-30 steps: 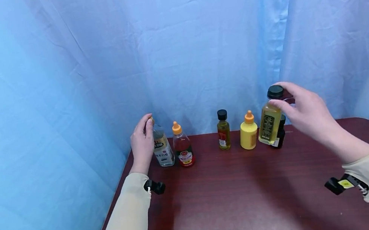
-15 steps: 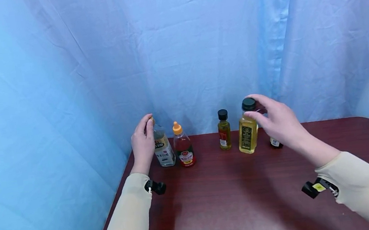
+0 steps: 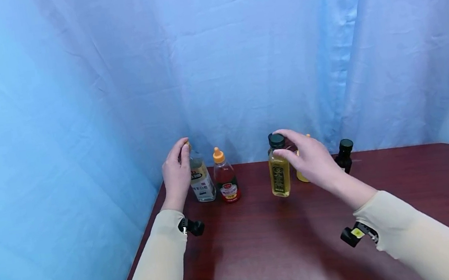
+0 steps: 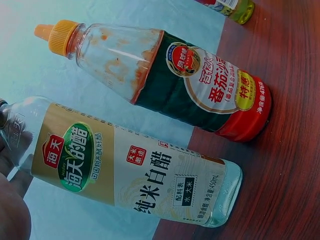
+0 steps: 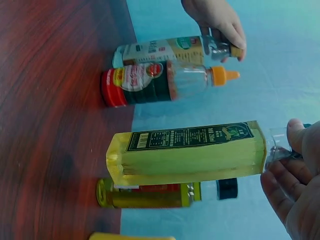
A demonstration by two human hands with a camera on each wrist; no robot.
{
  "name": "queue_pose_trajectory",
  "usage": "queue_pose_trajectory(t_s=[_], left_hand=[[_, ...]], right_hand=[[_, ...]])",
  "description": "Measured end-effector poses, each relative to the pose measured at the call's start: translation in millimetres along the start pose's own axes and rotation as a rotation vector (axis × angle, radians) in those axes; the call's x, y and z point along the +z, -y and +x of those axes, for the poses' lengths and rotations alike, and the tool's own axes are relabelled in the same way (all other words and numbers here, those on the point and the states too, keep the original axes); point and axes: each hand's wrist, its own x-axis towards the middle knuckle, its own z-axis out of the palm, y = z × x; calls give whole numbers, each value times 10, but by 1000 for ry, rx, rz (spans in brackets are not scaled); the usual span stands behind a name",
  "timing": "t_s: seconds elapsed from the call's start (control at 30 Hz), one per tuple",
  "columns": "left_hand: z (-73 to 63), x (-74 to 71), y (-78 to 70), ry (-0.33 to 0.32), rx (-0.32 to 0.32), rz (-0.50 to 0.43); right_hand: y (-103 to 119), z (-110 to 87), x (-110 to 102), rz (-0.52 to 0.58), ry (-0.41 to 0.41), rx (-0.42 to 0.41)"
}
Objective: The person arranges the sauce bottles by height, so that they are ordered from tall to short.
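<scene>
At the table's back left, my left hand (image 3: 176,178) grips the top of a clear white-vinegar bottle (image 3: 203,186), which stands upright. In the left wrist view its label is plain, and part of the hand shows at the neck. A ketchup squeeze bottle (image 3: 227,181) with an orange nozzle cap stands just to its right. My right hand (image 3: 310,160) holds a square bottle of yellow oil (image 3: 280,179) by the neck below its dark green cap. That bottle hangs a little above the table. Behind it, mostly hidden in the head view, is a smaller black-capped oil bottle (image 5: 150,197).
A yellow squeeze bottle (image 3: 302,176) is partly hidden behind my right hand. To its right stands a dark bottle (image 3: 343,156). Blue curtains (image 3: 241,64) hang along the back and left of the dark red table (image 3: 262,255).
My right hand has carried the oil bottle leftward and down, past the yellow squeeze bottle to in front of the smaller oil bottle. My left hand has stayed on the vinegar bottle.
</scene>
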Motion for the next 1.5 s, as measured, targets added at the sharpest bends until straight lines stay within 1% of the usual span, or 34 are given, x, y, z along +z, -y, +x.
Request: queue_pose_trajectory(t_s=[0.2,0.33,0.7,1.03,1.27,1.5], left_hand=[[-1,19,-7,13,-6,-11],[2,31,-2,12,-2,-13],[9,87,7,6,15,-14],[-8,58,8,8,0,-9],[0,55,20,7,10,-18],[-3,66,9,5,6,-14]], right_hand=[[1,77,209,20,5,-34],[7,126,317,29,13,-35],[-55,239,493,-21,17,-25],[-93,372,654,50,70,26],[-89,442,755,91,92,18],[-87,458,855,99,122,23]])
